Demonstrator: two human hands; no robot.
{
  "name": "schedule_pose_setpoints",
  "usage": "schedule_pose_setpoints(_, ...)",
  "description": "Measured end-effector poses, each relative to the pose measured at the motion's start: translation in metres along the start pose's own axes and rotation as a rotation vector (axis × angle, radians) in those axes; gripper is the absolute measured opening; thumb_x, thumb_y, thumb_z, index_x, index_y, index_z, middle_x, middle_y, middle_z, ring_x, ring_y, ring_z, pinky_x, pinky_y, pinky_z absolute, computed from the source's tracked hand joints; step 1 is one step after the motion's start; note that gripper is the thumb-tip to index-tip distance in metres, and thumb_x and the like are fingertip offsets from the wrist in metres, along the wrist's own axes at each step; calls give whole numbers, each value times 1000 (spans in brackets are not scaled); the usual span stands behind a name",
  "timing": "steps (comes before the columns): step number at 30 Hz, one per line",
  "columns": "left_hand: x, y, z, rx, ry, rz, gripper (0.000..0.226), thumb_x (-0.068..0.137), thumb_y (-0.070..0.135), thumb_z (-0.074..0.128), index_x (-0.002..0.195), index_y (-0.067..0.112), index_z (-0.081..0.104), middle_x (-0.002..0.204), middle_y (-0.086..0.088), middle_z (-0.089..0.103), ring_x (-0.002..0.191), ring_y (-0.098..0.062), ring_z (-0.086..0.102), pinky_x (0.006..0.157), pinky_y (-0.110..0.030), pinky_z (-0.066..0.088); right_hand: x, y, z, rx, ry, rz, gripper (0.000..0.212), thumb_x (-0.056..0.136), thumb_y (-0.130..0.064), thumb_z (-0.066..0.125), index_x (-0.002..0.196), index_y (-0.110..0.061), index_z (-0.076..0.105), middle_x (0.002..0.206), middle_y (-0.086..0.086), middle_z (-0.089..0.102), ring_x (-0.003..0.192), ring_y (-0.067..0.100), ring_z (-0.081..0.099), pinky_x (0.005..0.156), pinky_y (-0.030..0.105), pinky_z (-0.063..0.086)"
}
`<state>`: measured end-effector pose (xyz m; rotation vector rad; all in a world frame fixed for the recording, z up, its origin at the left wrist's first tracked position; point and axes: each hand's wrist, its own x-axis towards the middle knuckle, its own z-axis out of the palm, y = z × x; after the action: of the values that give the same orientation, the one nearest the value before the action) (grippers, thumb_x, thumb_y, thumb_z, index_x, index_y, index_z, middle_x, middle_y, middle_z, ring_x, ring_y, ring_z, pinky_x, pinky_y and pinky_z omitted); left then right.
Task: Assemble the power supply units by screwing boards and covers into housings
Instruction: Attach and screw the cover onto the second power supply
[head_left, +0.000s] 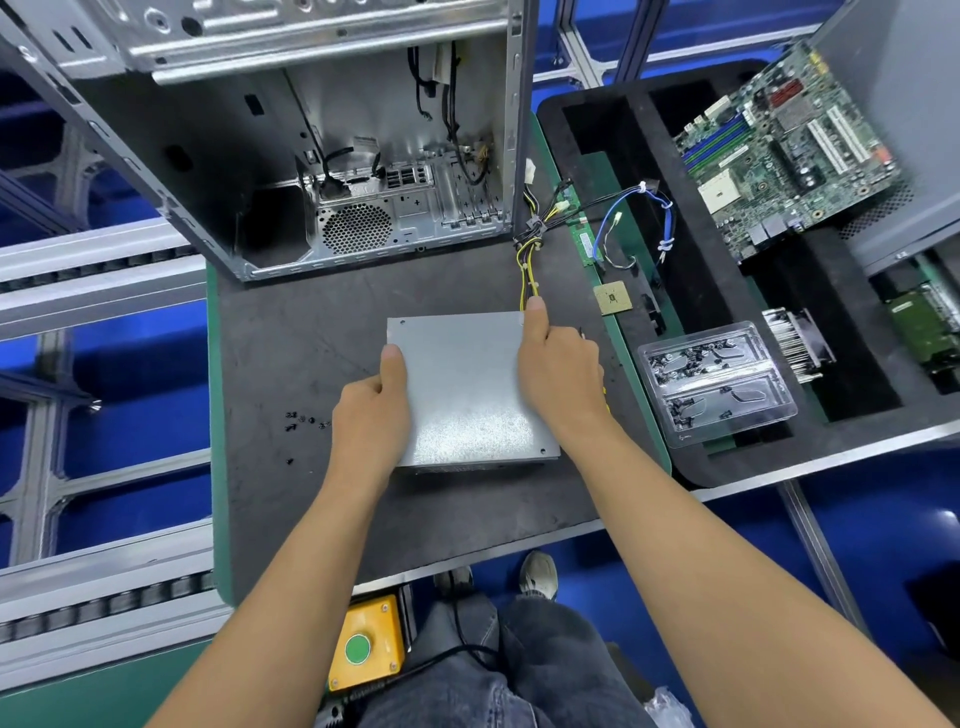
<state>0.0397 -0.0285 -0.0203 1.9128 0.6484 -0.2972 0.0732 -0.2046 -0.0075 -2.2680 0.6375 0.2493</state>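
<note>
Many screws (691, 361) in clear tray (779, 410)

No text, brand or number could be read anywhere in the frame. Markings were seen on the motherboard (789, 150) at the upper right and on a small white label inside the computer case (363, 141) at the upper centre, but they were too small and blurred to be made out.
</note>
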Motion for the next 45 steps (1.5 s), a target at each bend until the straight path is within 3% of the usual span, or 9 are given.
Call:
schedule_pose_setpoints(19,-10,10,0,102,54,29,58,98,62,34,63,17,27,61,1,39,59,-18,35,56,-32,29,-6,-5,0,-92,66,-59,66,103,-55,20,115,-4,61,117,17,61,112,36,51,85,40,36)
schedule_pose_setpoints(21,-13,12,-2,105,78,70,57,98,61,34,60,19,30,56,10,41,59,-15,38,55,-32,30,-14,-15,-11,-74,250,-206,48,102,-50,36,107,-8,59,111,9,59,108,31,49,89,41,39)
schedule_pose_setpoints(24,-17,20,-9,16,230,250,44,101,53,35,65,30,47,67,11,55,66,-1,47,61,-21,36,-29,-55,-26,329,449,-717,36,96,-26,59,68,-16,38,67,-6,39,65,15,39,63,27,33)
schedule_pose_setpoints(27,-17,30,-15,-159,309,374,27,100,51,36,86,51,59,98,14,65,95,2,58,83,-15,42,-47,-83,-14,656,308,-927,50,94,-18,58,64,-30,20,55,-14,17,51,7,20,52,20,20)
schedule_pose_setpoints(33,-10,13,-23,-233,194,272,33,96,55,36,110,41,62,112,15,67,109,-5,63,102,-41,50,-50,-39,42,542,-112,-618,51,85,7,60,55,-16,25,56,-3,15,57,10,16,51,26,19)
schedule_pose_setpoints(35,-8,-1,-24,-197,67,219,23,99,51,40,96,45,63,103,18,69,101,-3,65,96,-31,52,-50,-42,38,549,-103,-587,53,88,4,60,56,-19,23,56,-7,15,57,10,16,52,26,18)
schedule_pose_setpoints(39,-16,-13,-18,-72,-61,236,46,98,22,45,55,35,50,51,14,46,48,0,38,44,-14,35,-61,-82,32,648,-57,-784,51,85,0,57,61,-24,18,56,-10,13,55,9,16,51,18,19)
schedule_pose_setpoints(41,-17,-20,-16,-113,-61,198,51,94,12,42,47,34,42,44,13,37,44,-2,31,41,-17,28,-63,-95,35,706,-65,-858,50,84,2,56,61,-22,19,56,-8,13,55,9,15,52,15,19)
schedule_pose_setpoints(45,-18,-29,-20,-273,-76,168,40,101,29,42,72,33,69,70,10,68,66,-3,57,59,-18,47,-59,-74,55,620,-200,-678,52,82,15,55,56,-15,23,54,2,16,54,10,15,50,23,17)
